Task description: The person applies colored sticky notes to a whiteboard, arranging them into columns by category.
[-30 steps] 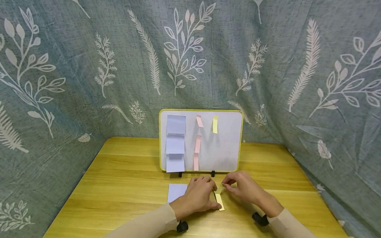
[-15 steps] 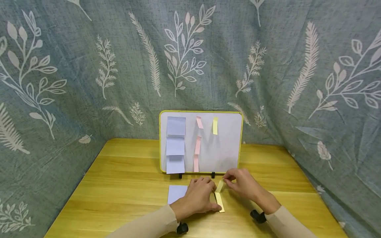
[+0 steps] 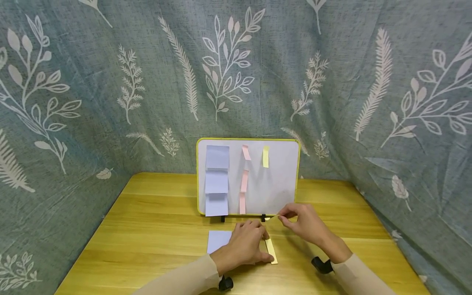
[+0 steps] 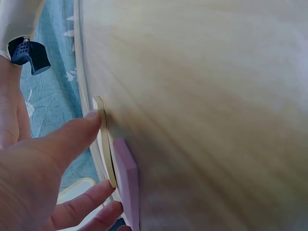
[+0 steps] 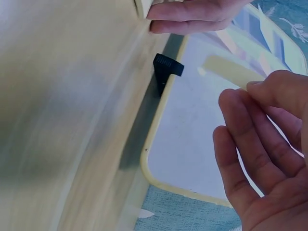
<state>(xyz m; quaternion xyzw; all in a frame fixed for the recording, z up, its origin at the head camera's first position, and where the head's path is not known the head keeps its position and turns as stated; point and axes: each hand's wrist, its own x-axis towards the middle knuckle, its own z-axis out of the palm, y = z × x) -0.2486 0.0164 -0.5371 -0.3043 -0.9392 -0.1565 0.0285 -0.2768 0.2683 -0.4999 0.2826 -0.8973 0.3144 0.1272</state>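
My right hand [image 3: 309, 229] pinches a narrow yellow sticky note [image 5: 228, 70] between thumb and fingertips, off the table just before the whiteboard's lower edge. The note's free end points left. On the table, my left hand [image 3: 245, 245] holds the slim yellow sticky note pad [image 3: 271, 250] with the thumb at its near end and fingers at its far end. A pink sticky note pad [image 4: 126, 175] lies right beside it, hidden under the left hand in the head view. Left of that hand is a square blue sticky note pad [image 3: 218, 241], partly covered.
A whiteboard [image 3: 282, 180] with a yellow frame stands on black feet [image 5: 166, 67] behind the hands. It bears three blue notes [image 3: 216, 181], three pink strips [image 3: 244, 181] and one yellow strip [image 3: 266, 157]. Patterned cloth [image 3: 236, 82] hangs around the wooden table [image 3: 155, 229].
The yellow note has come off its pad, and my right hand has lifted it up and away towards the whiteboard. My left hand has stayed on the yellow pad.
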